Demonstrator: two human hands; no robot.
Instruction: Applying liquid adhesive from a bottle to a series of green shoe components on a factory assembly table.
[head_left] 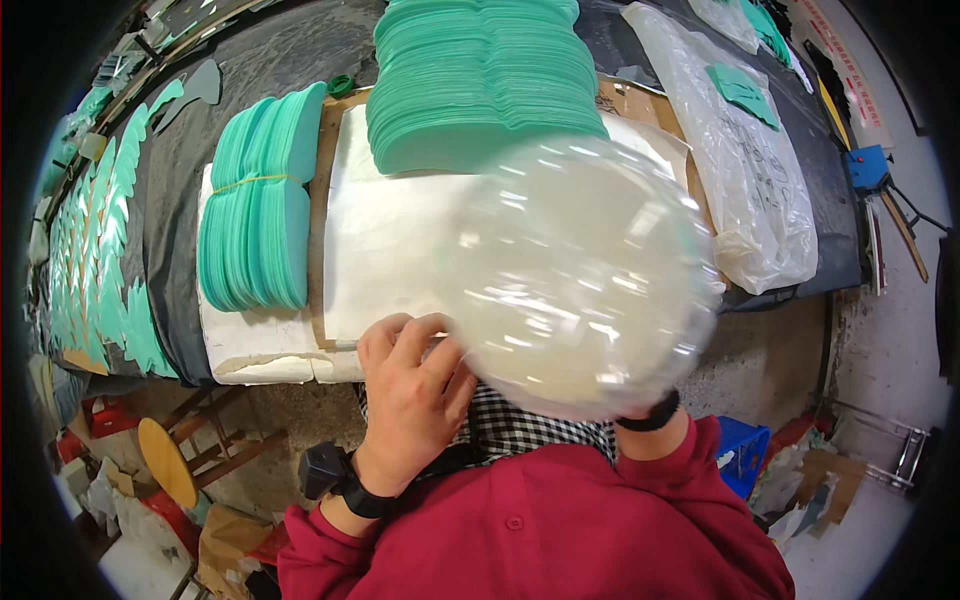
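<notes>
A puffed-up clear plastic bag (pixel 590 280), smeared by motion, fills the space over the right half of the worktable. My left hand (pixel 415 375) is at its lower left edge, fingers bent and closed on the plastic. Only the wrist of my right arm, with a black band, shows below the bag; my right hand is hidden behind it. Beyond the bag stands a large stack of thin green sheets (pixel 480 90) with curved edges. To the left, a smaller green bundle (pixel 258 200) is held by a yellow rubber band (pixel 250 181).
White paper (pixel 385 240) lies over brown board on the dark-covered table. A flattened plastic bag (pixel 750 190) lies on the right side. Cut green pieces (pixel 120 210) spread along the far left. A round wooden stool (pixel 168 462) and a blue crate (pixel 742 452) stand below table height.
</notes>
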